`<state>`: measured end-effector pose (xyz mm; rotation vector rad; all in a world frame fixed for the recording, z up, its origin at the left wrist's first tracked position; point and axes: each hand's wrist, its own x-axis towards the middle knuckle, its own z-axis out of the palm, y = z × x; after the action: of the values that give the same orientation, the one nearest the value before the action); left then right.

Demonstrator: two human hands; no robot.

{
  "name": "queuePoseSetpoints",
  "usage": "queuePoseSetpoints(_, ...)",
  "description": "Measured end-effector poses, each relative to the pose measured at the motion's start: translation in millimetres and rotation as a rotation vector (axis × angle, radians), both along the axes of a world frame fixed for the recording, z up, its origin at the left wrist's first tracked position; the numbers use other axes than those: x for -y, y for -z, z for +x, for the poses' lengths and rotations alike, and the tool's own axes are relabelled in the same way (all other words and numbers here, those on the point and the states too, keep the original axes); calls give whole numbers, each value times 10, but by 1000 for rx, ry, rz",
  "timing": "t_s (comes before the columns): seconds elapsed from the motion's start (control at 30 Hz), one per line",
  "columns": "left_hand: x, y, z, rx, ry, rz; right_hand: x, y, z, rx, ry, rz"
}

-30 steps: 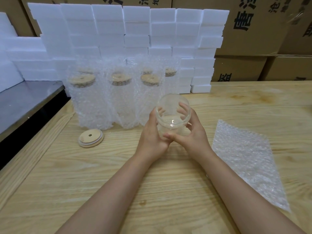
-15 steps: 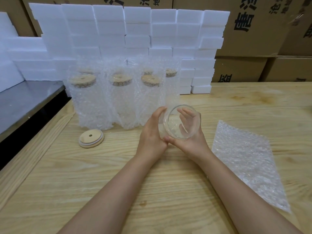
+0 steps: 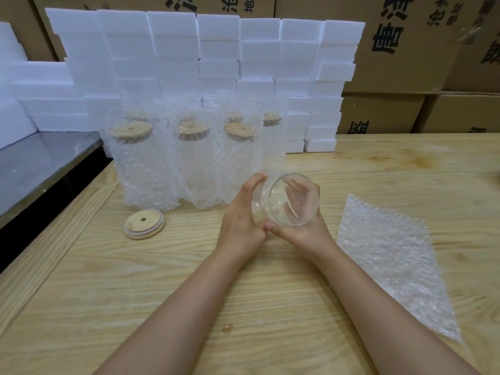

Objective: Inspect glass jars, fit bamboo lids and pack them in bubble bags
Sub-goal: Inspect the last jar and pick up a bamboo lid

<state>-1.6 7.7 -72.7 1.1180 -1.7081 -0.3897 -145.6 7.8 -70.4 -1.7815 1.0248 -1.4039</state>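
I hold a clear glass jar (image 3: 273, 205) tilted with its open mouth turned toward me, just above the wooden table (image 3: 189, 280). My left hand (image 3: 240, 226) grips its left side with the thumb up along the wall. My right hand (image 3: 303, 228) cups it from below and behind, and its fingers show through the glass. A loose bamboo lid (image 3: 144, 224) with a small hole lies flat on the table to the left. An empty bubble bag (image 3: 389, 261) lies flat on the right.
Several lidded jars packed in bubble bags (image 3: 189, 158) stand upright in a row just behind my hands. White foam blocks (image 3: 216, 63) are stacked behind them, with cardboard boxes (image 3: 392, 50) further back. A metal surface (image 3: 40, 163) borders the table on the left.
The jar has tipped from nearly upright to mouth toward me and come down slightly lower and to the right. My right fingers have shifted behind the glass.
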Motion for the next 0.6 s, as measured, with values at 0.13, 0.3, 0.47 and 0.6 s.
queuePoseSetpoints(0.13, -23, -22, 3, 17, 20, -30, -14, -26, -10, 22, -33, 24)
queuePoseSetpoints(0.3, 18, 16, -1, 7, 54, 11, -83, -83, 0, 39, -28, 34)
queuePoseSetpoints(0.47, -23, -31, -7, -49, 70, 13, -87, -110, 8, 35, -6, 25)
queuePoseSetpoints(0.6, 14, 23, -4, -64, 90, 4, -57, -94, 14, 9, 45, -8)
